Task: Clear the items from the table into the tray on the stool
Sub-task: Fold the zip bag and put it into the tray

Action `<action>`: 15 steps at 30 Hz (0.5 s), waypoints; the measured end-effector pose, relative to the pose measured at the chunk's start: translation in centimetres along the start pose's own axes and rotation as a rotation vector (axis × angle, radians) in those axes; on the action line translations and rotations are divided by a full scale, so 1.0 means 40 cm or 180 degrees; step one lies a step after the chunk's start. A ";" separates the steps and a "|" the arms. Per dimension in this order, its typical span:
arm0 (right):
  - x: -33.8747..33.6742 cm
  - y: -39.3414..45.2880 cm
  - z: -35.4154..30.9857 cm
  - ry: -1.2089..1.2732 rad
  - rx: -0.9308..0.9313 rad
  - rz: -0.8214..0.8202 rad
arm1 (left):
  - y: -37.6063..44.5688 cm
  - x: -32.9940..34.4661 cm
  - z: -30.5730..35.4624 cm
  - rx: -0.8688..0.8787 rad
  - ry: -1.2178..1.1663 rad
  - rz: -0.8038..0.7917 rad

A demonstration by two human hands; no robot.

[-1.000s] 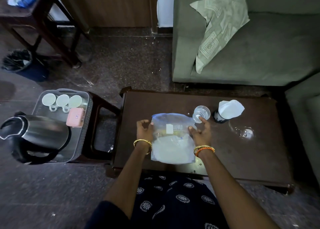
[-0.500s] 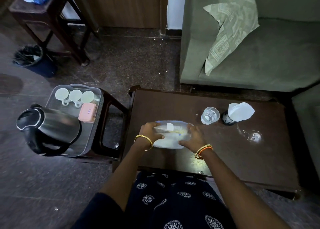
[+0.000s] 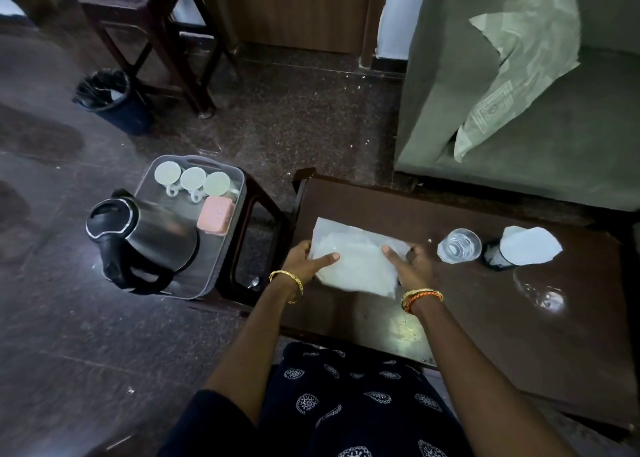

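Both hands, left (image 3: 306,261) and right (image 3: 412,266), have fingers clamped on the bag (image 3: 356,261) at the counter's (image 3: 485,318) left edge, by the tray (image 3: 221,249).

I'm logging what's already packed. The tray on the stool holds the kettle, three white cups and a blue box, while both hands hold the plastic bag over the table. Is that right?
Not quite: the head view shows the box is pink, not blue. The rest stands: the tray on the stool holds the kettle and three white cups, while the left hand and right hand hold the plastic bag over the table.
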State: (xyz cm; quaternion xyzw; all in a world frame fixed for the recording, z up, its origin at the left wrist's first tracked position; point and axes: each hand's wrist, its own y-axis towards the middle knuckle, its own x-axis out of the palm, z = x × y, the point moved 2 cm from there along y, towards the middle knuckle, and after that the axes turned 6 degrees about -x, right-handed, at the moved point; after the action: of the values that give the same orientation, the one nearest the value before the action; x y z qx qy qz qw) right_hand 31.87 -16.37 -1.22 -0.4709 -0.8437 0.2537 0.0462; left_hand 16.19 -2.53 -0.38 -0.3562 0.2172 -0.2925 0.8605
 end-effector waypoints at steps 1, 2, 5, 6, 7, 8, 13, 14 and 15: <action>0.016 0.004 -0.002 0.0138 0.0162 0.0083 | 0.007 -0.014 -0.006 0.0033 -0.0059 0.0120; 0.033 0.009 0.001 0.0299 0.0353 0.0013 | 0.014 -0.030 -0.010 0.0063 -0.0167 0.0238; 0.095 0.008 0.008 0.0447 0.0876 -0.0904 | 0.034 -0.080 -0.017 0.0102 -0.0410 0.0557; 0.120 0.004 0.006 0.0412 0.0941 -0.1221 | 0.040 -0.100 -0.020 0.0089 -0.0473 0.0644; 0.148 0.002 0.004 0.0404 0.0988 -0.1439 | 0.049 -0.123 -0.023 0.0062 -0.0514 0.0740; 0.174 0.000 0.002 0.0385 0.1011 -0.1558 | 0.057 -0.147 -0.026 0.0048 -0.0533 0.0840; 0.307 0.028 -0.020 0.0091 0.0912 -0.1637 | 0.089 -0.270 -0.020 0.0023 -0.0675 0.1264; 0.333 0.037 -0.030 0.0007 0.0867 -0.1639 | 0.091 -0.293 -0.015 0.0040 -0.0791 0.1334; 0.368 0.045 -0.042 -0.0067 0.0815 -0.1678 | 0.098 -0.320 -0.010 0.0055 -0.0944 0.1411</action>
State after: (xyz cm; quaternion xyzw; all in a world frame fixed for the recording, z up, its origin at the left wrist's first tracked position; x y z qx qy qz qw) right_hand 25.67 -2.91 -2.97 -0.2231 -0.8985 0.3422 0.1609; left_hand 7.92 7.97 -1.42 -0.3315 0.1589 -0.0433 0.9290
